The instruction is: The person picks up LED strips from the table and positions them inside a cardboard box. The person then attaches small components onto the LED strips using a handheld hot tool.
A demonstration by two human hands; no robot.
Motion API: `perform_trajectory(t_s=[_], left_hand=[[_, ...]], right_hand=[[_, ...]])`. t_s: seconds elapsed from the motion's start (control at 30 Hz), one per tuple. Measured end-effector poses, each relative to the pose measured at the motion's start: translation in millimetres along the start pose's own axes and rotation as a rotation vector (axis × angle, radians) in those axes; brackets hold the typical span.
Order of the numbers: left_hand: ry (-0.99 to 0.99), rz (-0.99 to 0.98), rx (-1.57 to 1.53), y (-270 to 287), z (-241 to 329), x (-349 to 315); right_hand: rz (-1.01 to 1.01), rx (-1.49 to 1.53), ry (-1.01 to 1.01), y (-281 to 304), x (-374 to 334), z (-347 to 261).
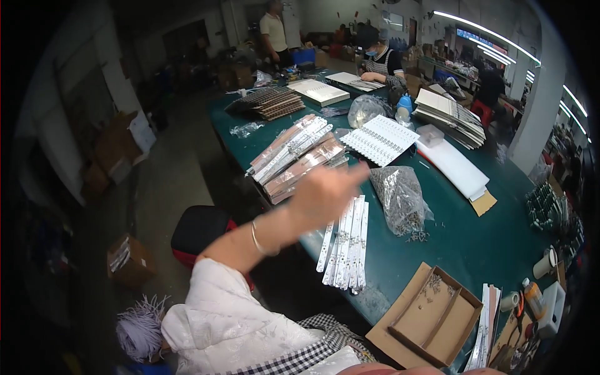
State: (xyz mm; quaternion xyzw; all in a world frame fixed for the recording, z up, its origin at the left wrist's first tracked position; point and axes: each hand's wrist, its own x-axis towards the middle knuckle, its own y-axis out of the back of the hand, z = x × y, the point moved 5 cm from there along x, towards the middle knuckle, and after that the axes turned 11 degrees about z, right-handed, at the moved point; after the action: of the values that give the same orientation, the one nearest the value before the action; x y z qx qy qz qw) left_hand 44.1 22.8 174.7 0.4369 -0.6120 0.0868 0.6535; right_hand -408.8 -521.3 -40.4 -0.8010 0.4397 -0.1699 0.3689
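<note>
Nearest the camera is the person's own white sleeve (219,312) over a checked apron, low in the picture; from it the left forearm rises with a thin bangle (257,240) on the wrist. The left hand (328,190) is lifted above the green table (487,244), blurred, its fingers stretched out flat and together; its grip seems to hold nothing, though the blur hides the palm side. Just beneath and to its right lies a fanned bundle of white LED strips (347,247), laid side by side near the table's front edge, probably so each can be picked off singly. Behind the hand, further bundles of strips (297,156) lie stacked at a slant, and a white panel of strips (381,139) sits beyond them. Right of the fanned strips is a clear bag of small metal screws (400,200), a few spilled at its mouth, within easy reach. Lower right, an open cardboard box (431,315) with a divider holds a few more screws. The right hand does not show, so I cannot tell its grip. At the far end, another person bends over the table.
</note>
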Motion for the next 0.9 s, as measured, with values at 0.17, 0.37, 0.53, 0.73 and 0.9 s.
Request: perform_trajectory(t_s=[0.17, 0.37, 0.53, 0.73, 0.9], left_hand=[[0.125, -0.046, -0.727, -30, 142, -72], [0.191, -0.125, -0.982, -91, 220, -127], [0.192, -0.200, -0.971, -108, 228, -138], [0.322, -0.205, -1.087, -119, 225, -130], [0.343, -0.184, -1.028, -119, 221, -134]], right_hand=[[-0.112, 0.263, 0.004, -71, -19, 42], [-0.084, -0.028, 0.044, -61, -20, 98], [-0.005, -0.054, 0.028, -50, -29, 116], [-1.381, 0.100, 0.061, -17, 21, 128], [-0.120, -0.063, -0.020, -56, -25, 123]])
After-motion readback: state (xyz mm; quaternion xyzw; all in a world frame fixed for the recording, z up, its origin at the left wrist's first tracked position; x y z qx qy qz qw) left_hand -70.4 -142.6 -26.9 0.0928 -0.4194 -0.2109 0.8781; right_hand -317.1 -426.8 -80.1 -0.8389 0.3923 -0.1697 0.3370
